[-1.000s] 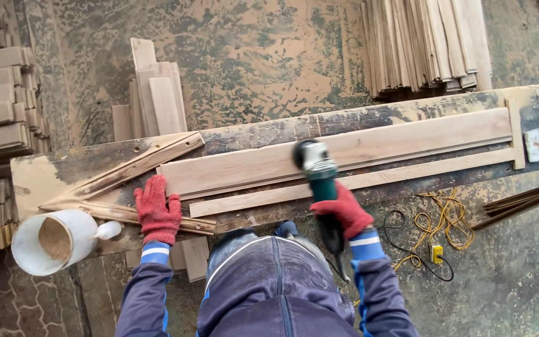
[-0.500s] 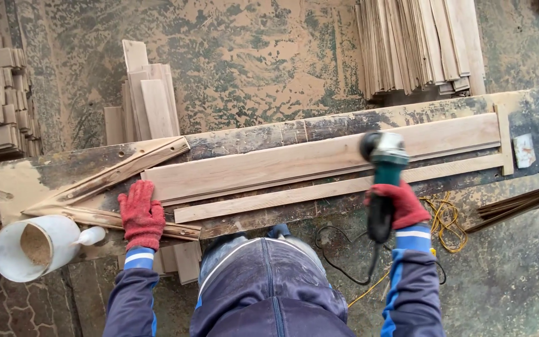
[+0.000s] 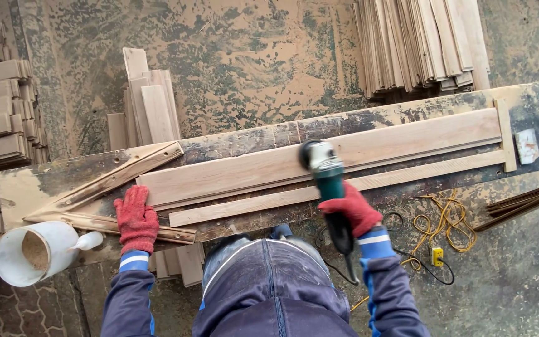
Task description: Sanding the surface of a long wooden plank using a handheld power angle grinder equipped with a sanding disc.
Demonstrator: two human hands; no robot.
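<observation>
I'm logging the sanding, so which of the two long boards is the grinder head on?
The wide board, farther from the person; the narrow strip lies beside it, untouched.

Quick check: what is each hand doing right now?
Left hand: open, gloved, pressed flat on the workbench edge.
Right hand: closed around the green angle grinder, its head on the long board.

- Ahead of the right hand's fingers, the way is filled by a green sander laid across the long board.
- Just beyond the left hand's fingertips, the board's near end and an angled wooden stop are met.
- Left of those fingers, a white bucket is set at the bench's corner.
- Right of the right hand, open bench is crossed only by a yellow cord.
- The far end is closed by a cross batten.
</observation>
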